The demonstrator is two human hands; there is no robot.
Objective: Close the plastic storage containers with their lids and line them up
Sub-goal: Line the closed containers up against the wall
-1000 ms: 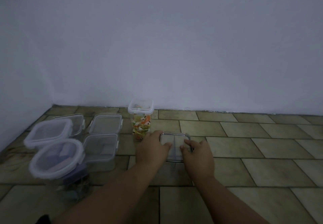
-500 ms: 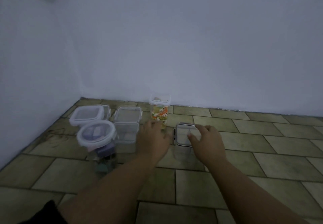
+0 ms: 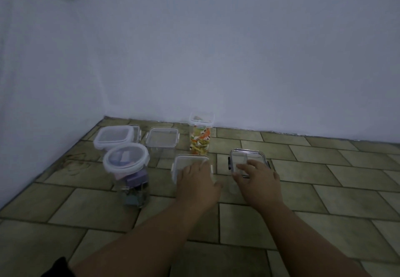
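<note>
Several clear plastic containers stand on the tiled floor near the wall corner. My left hand (image 3: 195,183) lies over a square container with a white-rimmed lid (image 3: 186,161) and grips it from above. My right hand (image 3: 257,179) rests with spread fingers on the lid of a clear container with dark clips (image 3: 246,155), just to the right. Behind them stands a tall lidded container with colourful contents (image 3: 200,140). To the left are a round white-lidded jar with purple items (image 3: 125,160), a square white-lidded box (image 3: 114,136) and a clear lidded square container (image 3: 161,139).
White walls meet in a corner at the back left (image 3: 104,112). The tiled floor (image 3: 324,179) stretches bare to the right and towards me. A dark sleeve edge (image 3: 57,268) shows at the bottom left.
My left hand left the dark-clipped container and took the white-rimmed square container, which slid right, out of the left group. My right hand stays on the dark-clipped lid. The view has pulled back.
</note>
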